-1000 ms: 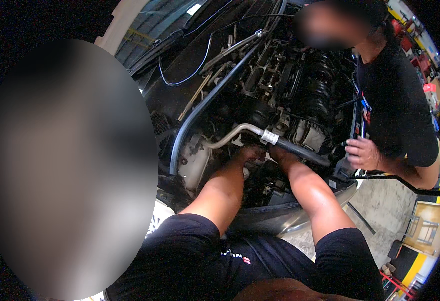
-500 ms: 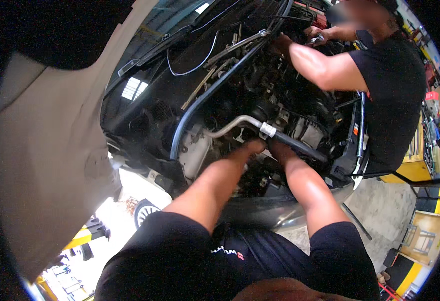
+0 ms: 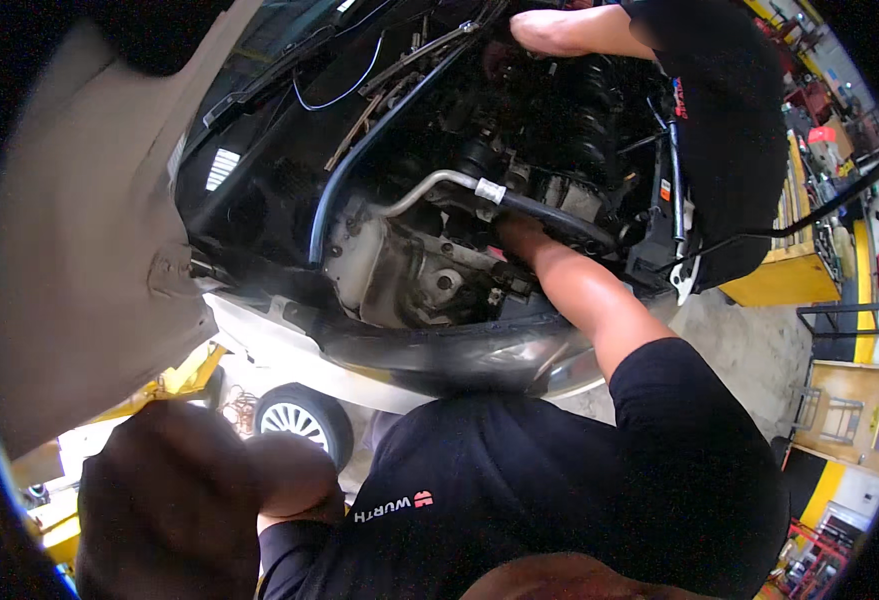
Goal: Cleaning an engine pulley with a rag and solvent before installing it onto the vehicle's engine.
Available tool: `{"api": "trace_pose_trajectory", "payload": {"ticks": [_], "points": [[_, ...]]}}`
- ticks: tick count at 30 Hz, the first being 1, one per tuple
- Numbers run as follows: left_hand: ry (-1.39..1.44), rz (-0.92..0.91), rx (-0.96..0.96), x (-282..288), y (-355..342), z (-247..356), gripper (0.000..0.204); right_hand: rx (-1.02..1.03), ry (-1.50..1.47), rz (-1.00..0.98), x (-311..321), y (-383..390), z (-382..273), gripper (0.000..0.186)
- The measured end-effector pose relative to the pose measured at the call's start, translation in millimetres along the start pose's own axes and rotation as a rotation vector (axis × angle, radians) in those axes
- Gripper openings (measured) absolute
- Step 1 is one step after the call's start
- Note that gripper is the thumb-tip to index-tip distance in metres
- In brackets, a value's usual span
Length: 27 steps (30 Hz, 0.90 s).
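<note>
My right hand [image 3: 521, 238] reaches down into the engine bay, in deep shadow below a black hose [image 3: 559, 220]. Its fingers are hidden among the dark parts, so what it touches cannot be seen. The hose joins a bent silver metal pipe [image 3: 429, 188] through a bright crimped collar [image 3: 489, 191]. My left arm is folded up at the lower left, out of the engine bay. My left hand [image 3: 164, 480] appears as a large, dark, blurred shape close up, with no fingers discernible.
Across the bay at the upper right, a co-worker's arm [image 3: 584, 32] reaches over the engine. The raised hood [image 3: 89, 260] fills the left side. A black rubber strip [image 3: 384, 130] crosses the bay. The front bumper [image 3: 439, 360] lies before me; a wheel [image 3: 304, 425] stands beyond it, lower left.
My left hand has come out of the engine bay and back to the lower left. My right hand stays in the bay. The view has shifted, and the co-worker sits higher in it.
</note>
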<state>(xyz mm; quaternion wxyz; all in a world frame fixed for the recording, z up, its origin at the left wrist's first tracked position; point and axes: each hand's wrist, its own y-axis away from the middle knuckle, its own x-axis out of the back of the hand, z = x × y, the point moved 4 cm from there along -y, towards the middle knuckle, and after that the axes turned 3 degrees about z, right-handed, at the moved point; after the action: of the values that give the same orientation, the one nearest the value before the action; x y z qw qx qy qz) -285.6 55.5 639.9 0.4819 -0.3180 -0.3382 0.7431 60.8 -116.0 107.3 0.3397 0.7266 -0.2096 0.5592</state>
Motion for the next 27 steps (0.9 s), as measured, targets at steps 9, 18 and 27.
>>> {"api": "trace_pose_trajectory", "payload": {"ticks": [9, 18, 27], "points": [[-0.198, -0.553, -0.074, -41, 36, -48, 0.028, -0.041, 0.068, -0.120, 25, -4, -5, 0.032], [-0.356, -0.733, 0.081, -28, 58, -75, 0.029, 0.015, 0.194, -0.488, 85, 32, -43, 0.035], [-0.846, -0.454, 0.506, -9, -7, -252, 0.030, 0.787, -1.318, 0.234, 351, 277, -153, 0.041]]}}
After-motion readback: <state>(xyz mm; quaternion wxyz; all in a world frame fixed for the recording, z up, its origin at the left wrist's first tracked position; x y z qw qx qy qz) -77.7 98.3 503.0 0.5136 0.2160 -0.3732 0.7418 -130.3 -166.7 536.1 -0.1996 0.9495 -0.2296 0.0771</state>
